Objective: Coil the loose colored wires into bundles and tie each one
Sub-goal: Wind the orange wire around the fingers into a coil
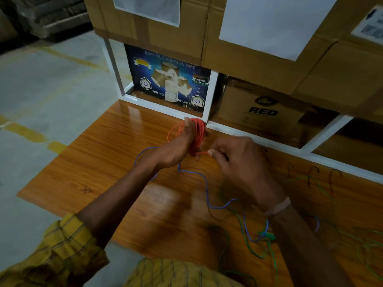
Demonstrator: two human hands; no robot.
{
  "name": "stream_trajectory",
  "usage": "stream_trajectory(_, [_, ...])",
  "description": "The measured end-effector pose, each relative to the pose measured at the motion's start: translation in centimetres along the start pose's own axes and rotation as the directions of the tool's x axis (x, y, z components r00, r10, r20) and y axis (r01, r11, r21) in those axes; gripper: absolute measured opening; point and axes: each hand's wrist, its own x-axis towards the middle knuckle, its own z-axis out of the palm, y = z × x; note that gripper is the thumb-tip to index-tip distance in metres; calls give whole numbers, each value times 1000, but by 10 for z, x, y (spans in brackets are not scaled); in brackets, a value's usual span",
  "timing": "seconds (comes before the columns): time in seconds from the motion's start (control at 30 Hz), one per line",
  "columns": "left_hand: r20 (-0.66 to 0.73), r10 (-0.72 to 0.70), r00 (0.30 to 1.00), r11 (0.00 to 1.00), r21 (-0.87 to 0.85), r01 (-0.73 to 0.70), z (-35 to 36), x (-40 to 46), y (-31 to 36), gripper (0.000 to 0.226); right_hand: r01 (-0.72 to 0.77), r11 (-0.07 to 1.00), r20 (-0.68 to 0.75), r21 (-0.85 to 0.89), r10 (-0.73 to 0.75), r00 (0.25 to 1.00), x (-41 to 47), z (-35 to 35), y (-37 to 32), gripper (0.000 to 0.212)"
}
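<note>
An orange-red wire coil (198,132) is wound in several turns around the fingers of my left hand (176,150), held above the wooden table (107,162) near its far edge. My right hand (234,158) pinches the free end of that orange-red wire just right of the coil. A loose blue wire (207,193) snakes across the table under both hands. Loose green wires (244,235) lie tangled at the front right, crossing the blue one.
Stacked cardboard boxes (259,65) fill a white-framed shelf right behind the table. A blue adhesive-tape carton (165,83) sits in the lower shelf bay. Several dark hooks (310,175) lie at the right. Concrete floor (41,100) with yellow lines lies to the left.
</note>
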Motion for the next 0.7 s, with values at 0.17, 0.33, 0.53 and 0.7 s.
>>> stream_trajectory(0.17, [75,-81,994,996,53,77,-1,2,9,92,-32,996,-130,80,42,991,14,-6,15,12])
stream_trajectory(0.33, [-84,-20,996,980,197,36,-5,2,17,46,-78,951,-240,299,154,958,5,-2,17,14])
stream_trajectory(0.53, [-199,106,974,969,239,-57,3,12,10,33,-104,907,-292,408,238,926,-13,5,17,4])
stream_trajectory(0.7, [-167,90,982,996,-9,-93,16,14,14,26,-153,775,-277,614,393,877,-26,10,18,4])
